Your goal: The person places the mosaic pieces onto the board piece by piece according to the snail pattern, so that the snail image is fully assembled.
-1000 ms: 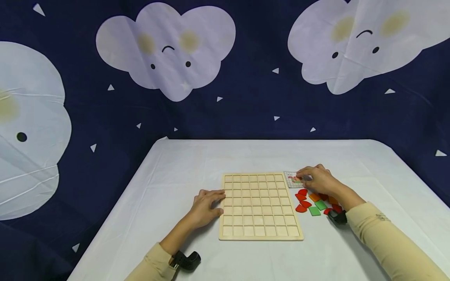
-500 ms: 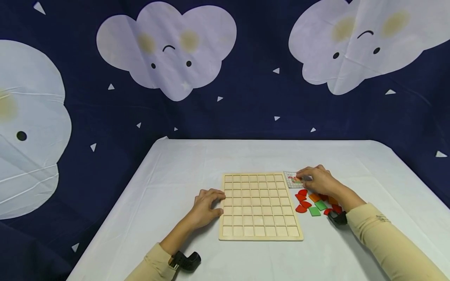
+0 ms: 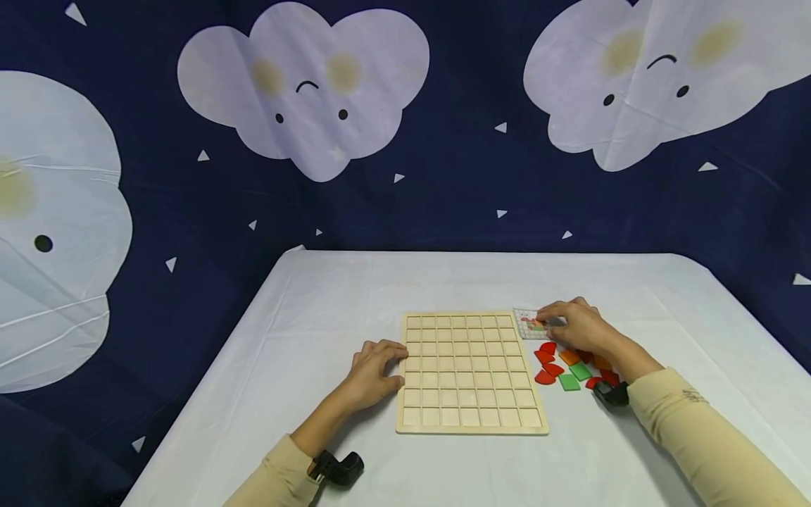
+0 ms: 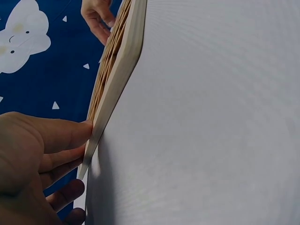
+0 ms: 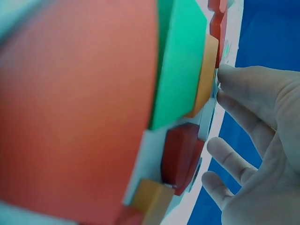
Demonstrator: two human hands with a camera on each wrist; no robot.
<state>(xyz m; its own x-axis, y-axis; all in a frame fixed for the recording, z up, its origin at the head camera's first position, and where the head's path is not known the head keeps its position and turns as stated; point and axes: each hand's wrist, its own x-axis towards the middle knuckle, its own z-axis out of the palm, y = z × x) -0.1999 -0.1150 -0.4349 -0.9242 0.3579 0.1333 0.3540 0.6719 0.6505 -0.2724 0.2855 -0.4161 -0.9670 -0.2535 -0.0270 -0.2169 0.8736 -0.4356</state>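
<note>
A pale wooden board (image 3: 467, 381) with a grid of square recesses lies flat on the table. My left hand (image 3: 375, 373) touches its left edge, thumb and fingers spaced along the rim; the left wrist view shows the fingertips against the board's side (image 4: 118, 79). Past the board's far right corner, a small printed grid card (image 3: 529, 323) lies partly covered by my right hand (image 3: 584, 327). The index finger and thumb rest on the card with a gap between them. In the right wrist view the other fingers of my right hand (image 5: 262, 122) are spread loosely.
Right of the board are loose flat pieces: red rounded ones (image 3: 545, 378), green squares (image 3: 569, 382) and orange squares (image 3: 569, 358). Some lie under my right forearm. A white cloth (image 3: 355, 289) covers the table; behind hangs a dark blue curtain (image 3: 456, 211) with clouds.
Both hands, the board and the pieces keep their places. Only the head view shifts very slightly.
</note>
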